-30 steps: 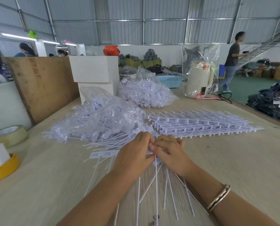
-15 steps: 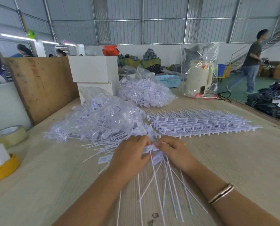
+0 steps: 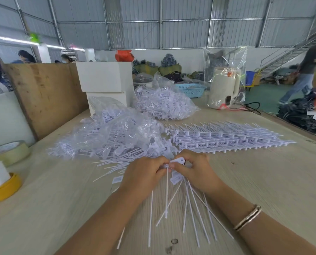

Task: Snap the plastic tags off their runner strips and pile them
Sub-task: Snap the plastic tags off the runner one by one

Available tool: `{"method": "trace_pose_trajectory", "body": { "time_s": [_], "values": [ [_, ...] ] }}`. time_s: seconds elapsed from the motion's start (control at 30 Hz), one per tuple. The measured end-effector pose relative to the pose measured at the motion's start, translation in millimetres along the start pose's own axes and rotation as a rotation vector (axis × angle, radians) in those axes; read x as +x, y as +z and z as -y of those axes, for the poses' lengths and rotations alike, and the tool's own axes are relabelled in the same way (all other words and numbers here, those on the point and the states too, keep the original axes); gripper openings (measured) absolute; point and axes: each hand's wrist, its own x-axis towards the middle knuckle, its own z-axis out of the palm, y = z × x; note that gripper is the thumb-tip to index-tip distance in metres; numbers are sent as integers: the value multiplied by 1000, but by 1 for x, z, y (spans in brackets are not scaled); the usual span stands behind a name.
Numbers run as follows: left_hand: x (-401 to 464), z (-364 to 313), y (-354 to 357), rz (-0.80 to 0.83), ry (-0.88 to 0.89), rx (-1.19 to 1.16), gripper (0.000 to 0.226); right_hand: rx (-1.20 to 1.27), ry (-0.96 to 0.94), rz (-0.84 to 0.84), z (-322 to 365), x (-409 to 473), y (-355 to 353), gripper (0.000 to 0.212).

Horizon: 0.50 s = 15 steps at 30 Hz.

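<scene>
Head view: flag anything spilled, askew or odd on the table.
Nothing looks damaged. Loose tags fan untidily out of the clear bag onto the table, unlike the neat strip stack. Both hands, left and right, pinch one tag.

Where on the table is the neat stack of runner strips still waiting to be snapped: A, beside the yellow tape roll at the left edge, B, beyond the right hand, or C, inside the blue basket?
B: the flat stack of runner strips lies on the table just beyond the right hand.
</scene>
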Motion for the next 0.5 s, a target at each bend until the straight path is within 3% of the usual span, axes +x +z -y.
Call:
{"method": "trace_pose_trajectory", "body": {
  "time_s": [0.17, 0.37, 0.5],
  "values": [
    [0, -4, 0, -6, 1, -112, 22, -190, -131, -83, -5, -1, 2, 12],
    [2, -7, 1, -52, -38, -340, 3, 108, -94, -107, -5, 2, 1, 22],
    [3, -5, 0, -128, -74, -443, 15, 303, 50, -108, -6, 2, -5, 18]
  ]
}}
